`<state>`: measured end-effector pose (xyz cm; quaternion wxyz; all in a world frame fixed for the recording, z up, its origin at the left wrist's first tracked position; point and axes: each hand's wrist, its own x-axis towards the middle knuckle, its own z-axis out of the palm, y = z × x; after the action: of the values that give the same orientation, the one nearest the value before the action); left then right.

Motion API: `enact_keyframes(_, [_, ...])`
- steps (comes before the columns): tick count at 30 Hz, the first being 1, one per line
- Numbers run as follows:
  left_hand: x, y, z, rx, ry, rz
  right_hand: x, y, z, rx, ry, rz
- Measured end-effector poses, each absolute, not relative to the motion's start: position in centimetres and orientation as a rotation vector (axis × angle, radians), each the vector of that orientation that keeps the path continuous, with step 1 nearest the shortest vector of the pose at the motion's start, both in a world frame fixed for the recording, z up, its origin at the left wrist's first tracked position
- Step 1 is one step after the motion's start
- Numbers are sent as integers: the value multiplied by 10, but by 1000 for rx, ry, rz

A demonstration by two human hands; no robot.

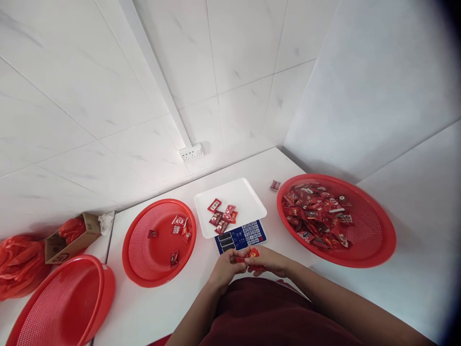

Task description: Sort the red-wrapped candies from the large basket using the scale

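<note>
Close to my body, just in front of a digital scale [236, 239], my two hands meet. My right hand [262, 259] is closed on a small red candy packet [254, 253]. The fingers of my left hand [227, 264] pinch at the left side of the red wrapping, partly hidden by the fingers. On the scale's white tray [252, 197] lie several red packets [223, 220]. To the right, a large red basket [378, 240] holds a heap of similar packets [317, 214]. The red basket [139, 266] on the left has a few packets [179, 224] in it.
One loose packet [275, 185] lies on the white table [248, 166] beside the right basket. Another red basket [103, 293] stands tilted at the far left, near a cardboard box [74, 242] and red plastic bags [21, 266]. A power socket [191, 152] sits low on the tiled wall.
</note>
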<state>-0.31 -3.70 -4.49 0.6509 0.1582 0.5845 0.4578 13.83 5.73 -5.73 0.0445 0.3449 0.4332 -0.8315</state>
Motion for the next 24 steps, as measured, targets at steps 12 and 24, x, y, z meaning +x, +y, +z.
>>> enact_keyframes(12, [-1, -42, -50, 500, 1518, 872, 139, 50, -61, 1193, 1637, -2437])
enact_keyframes(24, [0, -42, -49, 909, 1670, 885, 139, 56, -53, 1229, 1488, -2519])
